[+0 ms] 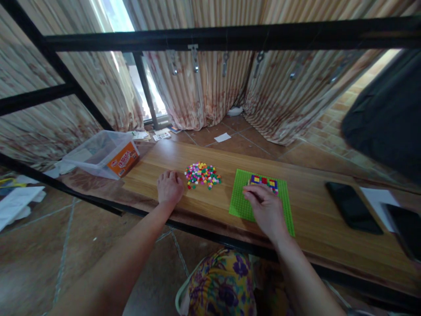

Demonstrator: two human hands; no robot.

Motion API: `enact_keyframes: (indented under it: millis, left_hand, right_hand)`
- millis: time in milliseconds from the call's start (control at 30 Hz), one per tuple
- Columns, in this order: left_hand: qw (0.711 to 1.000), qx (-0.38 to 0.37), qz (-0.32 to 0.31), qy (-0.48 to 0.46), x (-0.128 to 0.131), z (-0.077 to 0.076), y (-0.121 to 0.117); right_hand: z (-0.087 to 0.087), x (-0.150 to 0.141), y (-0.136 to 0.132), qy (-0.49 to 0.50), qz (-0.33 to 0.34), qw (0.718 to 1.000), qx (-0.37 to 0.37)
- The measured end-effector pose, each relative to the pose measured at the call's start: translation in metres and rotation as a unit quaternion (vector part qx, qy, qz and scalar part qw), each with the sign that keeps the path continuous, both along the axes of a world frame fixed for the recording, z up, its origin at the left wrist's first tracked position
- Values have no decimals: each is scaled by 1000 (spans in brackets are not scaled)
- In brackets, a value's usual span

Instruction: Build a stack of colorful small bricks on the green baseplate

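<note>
The right hand (266, 210) is over the bright-green square studded baseplate (239, 193), thumb and fingertips drawn together beside a small blue-edged panel of red, yellow and blue bricks (256, 179); whether a brick sits in that pinch is too small to tell. The left hand (170, 187) rests back-up near the near edge of the brown wooden bench (311, 197), fingers curled under, so its grip cannot be told.

Between the hands, toward the far edge, lies a loose heap of tiny multicoloured plastic bricks (202, 173), probably placed there to be within reach of both.

The right hand hides part of the panel. By the bench's left end stands a clear plastic box (95, 169) with an orange label, its support unclear. Toward the right end lies a black phone (353, 206); a second dark device (408, 228) beyond it is cut off.
</note>
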State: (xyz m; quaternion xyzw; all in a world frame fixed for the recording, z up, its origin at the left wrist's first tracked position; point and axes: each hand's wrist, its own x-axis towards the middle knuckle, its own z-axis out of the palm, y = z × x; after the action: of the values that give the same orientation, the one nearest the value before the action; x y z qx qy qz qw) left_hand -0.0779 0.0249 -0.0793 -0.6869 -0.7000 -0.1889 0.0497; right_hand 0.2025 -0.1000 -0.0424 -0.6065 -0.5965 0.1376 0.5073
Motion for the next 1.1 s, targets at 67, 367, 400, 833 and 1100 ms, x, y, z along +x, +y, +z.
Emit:
enact_keyframes:
  millis: [67, 367, 400, 833, 1100]
  left_hand:
    - [1000, 0, 0, 1, 0, 0, 0]
    - [1000, -12, 0, -10, 1, 4, -1]
    - [1000, -12, 0, -12, 1, 3, -1]
    - [1000, -10, 0, 1, 1, 2, -1]
    - [1000, -12, 2, -4, 2, 2, -1]
  right_hand:
    - [1, 12, -2, -2, -30, 1000, -4]
    - [3, 32, -6, -32, -61, 998, -13]
    - [1, 31, -5, -43, -54, 998, -16]
    - [-14, 28, 4, -142, -55, 988, 41]
    - [-11, 27, 2, -148, -80, 986, 1]
